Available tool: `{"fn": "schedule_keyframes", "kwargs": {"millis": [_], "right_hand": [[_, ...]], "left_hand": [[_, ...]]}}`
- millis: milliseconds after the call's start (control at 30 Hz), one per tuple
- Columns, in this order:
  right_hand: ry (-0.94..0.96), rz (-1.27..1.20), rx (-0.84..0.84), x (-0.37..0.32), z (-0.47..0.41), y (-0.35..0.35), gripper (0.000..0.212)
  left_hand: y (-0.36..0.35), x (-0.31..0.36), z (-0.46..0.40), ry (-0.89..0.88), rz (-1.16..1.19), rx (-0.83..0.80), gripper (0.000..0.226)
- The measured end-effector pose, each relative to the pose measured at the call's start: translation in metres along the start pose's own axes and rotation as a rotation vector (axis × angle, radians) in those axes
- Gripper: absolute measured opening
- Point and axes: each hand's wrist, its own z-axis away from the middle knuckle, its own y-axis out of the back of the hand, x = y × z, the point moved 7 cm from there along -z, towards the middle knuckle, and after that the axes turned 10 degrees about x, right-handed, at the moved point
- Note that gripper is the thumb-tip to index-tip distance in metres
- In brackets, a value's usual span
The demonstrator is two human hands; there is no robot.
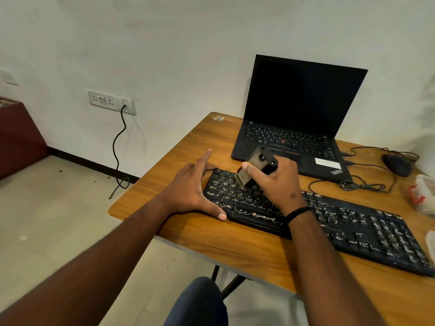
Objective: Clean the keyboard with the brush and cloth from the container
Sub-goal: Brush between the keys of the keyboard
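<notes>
A black keyboard [353,227], streaked with white dust, lies across the wooden table [235,245]. My right hand [275,182] grips a brush [255,168] with a black and tan handle. Its bristles touch the keys near the keyboard's left end. My left hand [195,187] rests at the keyboard's left edge with fingers spread, thumb against the front corner and index finger pointing away. A clear plastic container [423,196] with a red clip stands at the table's right edge, partly cut off. No cloth shows.
An open black laptop [299,118] with a dark screen stands behind the keyboard. A black mouse [397,164] and coiled cables [362,184] lie to its right. A cable hangs from a wall socket [110,101] on the left. My knee [197,302] is below the table edge.
</notes>
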Motion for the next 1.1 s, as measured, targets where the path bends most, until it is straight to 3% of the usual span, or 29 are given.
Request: {"fn": "schedule_keyframes", "kwargs": {"millis": [133,233,367,500,633,800,900,1033,1100], "right_hand": [[0.044,0.099,0.019,-0.001,0.001,-0.003,0.038],[0.023,-0.023,-0.03,-0.003,0.002,-0.006,0.028],[0.021,0.049,-0.009,-0.003,0.003,-0.009,0.041],[-0.035,-0.034,-0.074,-0.004,0.005,-0.016,0.027],[-0.029,-0.029,-0.013,-0.006,0.004,-0.014,0.023],[-0.01,0.058,-0.017,-0.004,0.004,-0.022,0.055],[-0.035,-0.071,-0.059,-0.006,0.004,-0.024,0.032],[0.013,0.043,-0.012,-0.014,0.005,-0.025,0.031],[-0.008,-0.032,-0.008,-0.014,0.005,-0.025,0.027]], "left_hand": [[0.0,0.0,0.0,0.0,-0.003,0.003,0.156],[0.0,-0.001,0.0,-0.003,-0.003,0.005,0.157],[0.0,-0.002,-0.001,-0.004,0.003,0.012,0.155],[0.001,0.001,0.0,-0.014,0.001,0.017,0.154],[0.002,0.004,0.001,-0.026,0.004,0.021,0.153],[0.002,0.003,0.0,-0.036,0.001,0.024,0.154],[0.002,0.002,0.0,-0.047,-0.003,0.022,0.155],[0.001,0.002,-0.001,-0.04,-0.001,0.026,0.154],[0.001,0.0,-0.002,-0.047,-0.001,0.033,0.156]]}}
